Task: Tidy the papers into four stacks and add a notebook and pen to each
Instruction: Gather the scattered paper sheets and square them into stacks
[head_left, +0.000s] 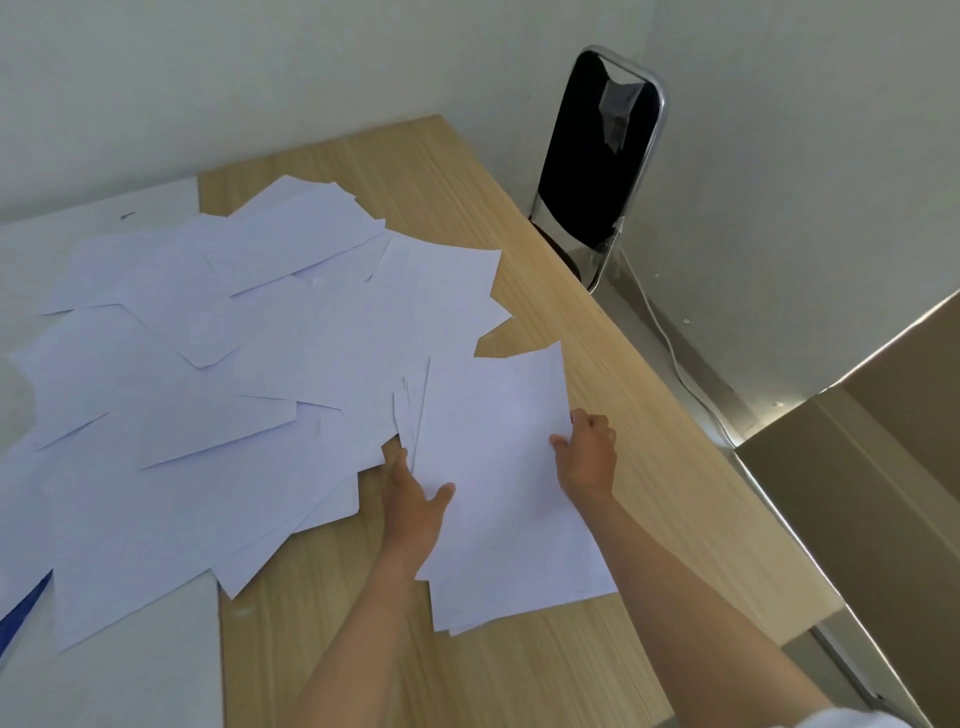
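A light wood-grain tabletop runs away toward a pale wall, and its right edge cuts diagonally down the picture, with a bare strip of wood left open between that edge and the papers. A grey-white table surface adjoins it on the left, the seam running along the wood's left edge. A wide scatter of loose white paper sheets lies fanned and overlapping across both surfaces, corners pointing every way, leaving bare wood at the far right corner and in front near the person. A small gathered stack of white sheets lies near the right edge, lower right of the scatter, its far left corner overlapping the scatter's fringe and its sheets slightly fanned there. The left hand clasps the stack's left edge, thumb on top and fingers underneath. The right hand pinches the stack's right edge near its far corner, thumb on the top sheet and fingers curled under. A black padded chair with a chrome frame stands beyond the table's right edge in the corner of the room, and a brown cardboard box sits below that edge on the right. A blue sliver pokes out beneath the scatter at far left; I cannot tell what it is.
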